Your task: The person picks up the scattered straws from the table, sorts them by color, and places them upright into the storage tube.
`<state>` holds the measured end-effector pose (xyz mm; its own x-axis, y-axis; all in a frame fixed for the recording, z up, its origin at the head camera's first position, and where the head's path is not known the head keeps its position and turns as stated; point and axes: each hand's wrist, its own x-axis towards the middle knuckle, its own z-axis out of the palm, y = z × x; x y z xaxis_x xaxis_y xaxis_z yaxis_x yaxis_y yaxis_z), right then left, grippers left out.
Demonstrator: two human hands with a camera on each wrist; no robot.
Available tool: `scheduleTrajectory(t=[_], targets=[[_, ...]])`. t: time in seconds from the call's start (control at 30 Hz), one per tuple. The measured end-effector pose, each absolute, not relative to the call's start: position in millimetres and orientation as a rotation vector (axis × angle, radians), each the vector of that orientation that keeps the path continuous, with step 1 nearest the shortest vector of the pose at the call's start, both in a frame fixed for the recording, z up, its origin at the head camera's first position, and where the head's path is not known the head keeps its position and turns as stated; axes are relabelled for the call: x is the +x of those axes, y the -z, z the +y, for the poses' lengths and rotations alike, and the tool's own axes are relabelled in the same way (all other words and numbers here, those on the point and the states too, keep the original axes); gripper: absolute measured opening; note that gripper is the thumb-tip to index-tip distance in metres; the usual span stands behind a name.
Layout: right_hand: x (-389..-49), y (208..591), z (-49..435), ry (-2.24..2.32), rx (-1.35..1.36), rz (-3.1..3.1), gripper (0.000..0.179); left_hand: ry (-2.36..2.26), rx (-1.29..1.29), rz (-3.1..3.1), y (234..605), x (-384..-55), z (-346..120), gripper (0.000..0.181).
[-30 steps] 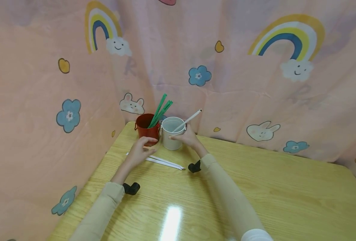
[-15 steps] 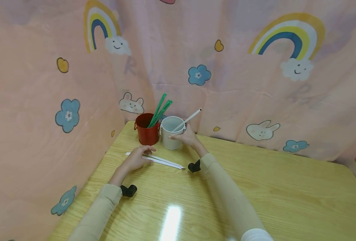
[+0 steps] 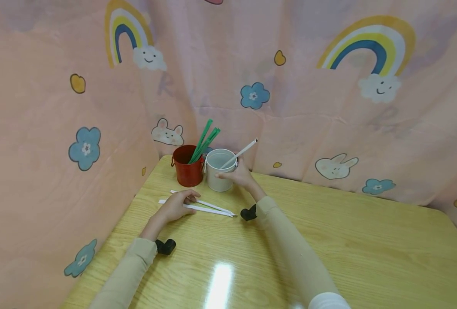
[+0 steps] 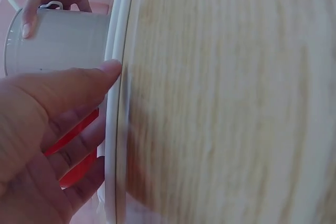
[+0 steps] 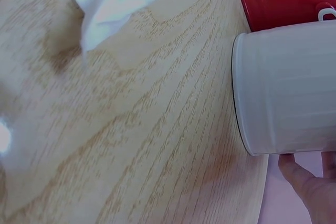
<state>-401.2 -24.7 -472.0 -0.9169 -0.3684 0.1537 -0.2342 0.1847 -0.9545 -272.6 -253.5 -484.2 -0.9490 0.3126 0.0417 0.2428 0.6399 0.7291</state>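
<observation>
Two white paper-wrapped straws (image 3: 213, 210) lie on the wooden table, spread apart at their left ends. My left hand (image 3: 179, 205) is over them, thumb on the near side and fingers on the far side, pinching the nearer straw (image 4: 111, 129). My right hand (image 3: 240, 175) grips the white bucket (image 3: 218, 180) by its right side, thumb across the front. One white straw (image 3: 243, 152) leans out of that bucket to the right. In the right wrist view, fingers (image 5: 296, 174) touch the bucket's wall.
A red bucket (image 3: 188, 174) stands left of the white one, close beside it, with several green wrapped straws (image 3: 205, 143) in it. Behind the table (image 3: 348, 240) hangs a pink printed curtain (image 3: 290, 128). A black camera mount sits at each wrist.
My left hand has come down from in front of the red bucket onto the straws and closed in. The straws' left ends have spread apart. My right hand stays on the white bucket.
</observation>
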Motion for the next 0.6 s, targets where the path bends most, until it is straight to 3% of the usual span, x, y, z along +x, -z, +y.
scheduleTrajectory(t=[0.6], targets=[[-399.1,469.8,-24.8,1.896,-0.622,2.289,0.089,-1.146,0.479,2.748,484.6,-270.4,-254.7,0.031]])
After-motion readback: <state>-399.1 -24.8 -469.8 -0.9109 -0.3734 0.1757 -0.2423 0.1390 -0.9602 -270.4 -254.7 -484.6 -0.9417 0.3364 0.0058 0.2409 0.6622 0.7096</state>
